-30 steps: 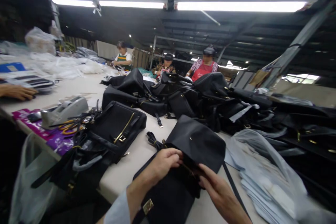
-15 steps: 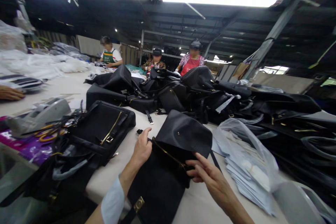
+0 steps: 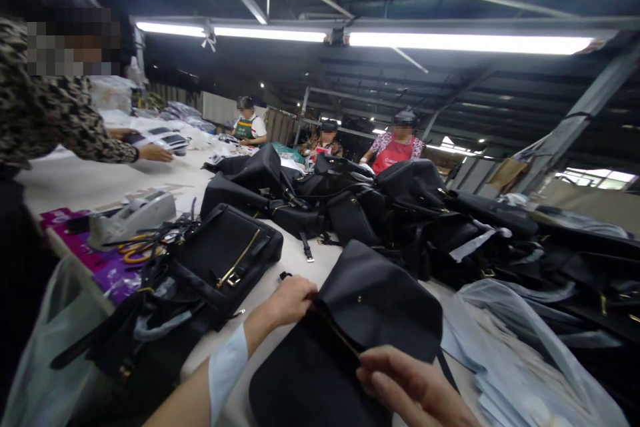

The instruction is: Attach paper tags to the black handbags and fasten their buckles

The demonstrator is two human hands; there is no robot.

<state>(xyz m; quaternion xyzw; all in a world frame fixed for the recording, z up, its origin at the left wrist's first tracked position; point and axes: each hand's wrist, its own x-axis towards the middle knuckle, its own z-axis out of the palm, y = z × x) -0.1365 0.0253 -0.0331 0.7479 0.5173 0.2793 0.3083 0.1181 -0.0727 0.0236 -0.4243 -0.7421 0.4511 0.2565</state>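
1. We have a black bag (image 3: 305,380) directly before us on the table (image 3: 60,177), one panel reaching toward us and another, with a small metal stud (image 3: 359,299), on the far side of its dark opening.
2. Our left hand (image 3: 287,299), at the bag's ten o'clock, grips the corner of that opening with curled fingers.
3. Our right hand (image 3: 410,383), at its four o'clock, has its fingertips over the opening's edge by a thin zipper line (image 3: 344,339); we cannot tell whether they pinch anything.
4. At ten o'clock from the bag we see a second bag (image 3: 215,240) with a slanting gold zipper, and beyond it orange-handled scissors (image 3: 131,252) and a grey tape dispenser (image 3: 150,210).
5. At three o'clock, clear plastic (image 3: 545,340) partly covers pale sheets (image 3: 457,330).
6. From twelve to two o'clock, we face a heap of black bags (image 3: 350,217).
7. Farther off, between ten and eleven, a co-worker in patterned sleeves (image 3: 85,127) touches striped packs (image 3: 167,140); just past twelve stands a person in a red apron (image 3: 393,152).
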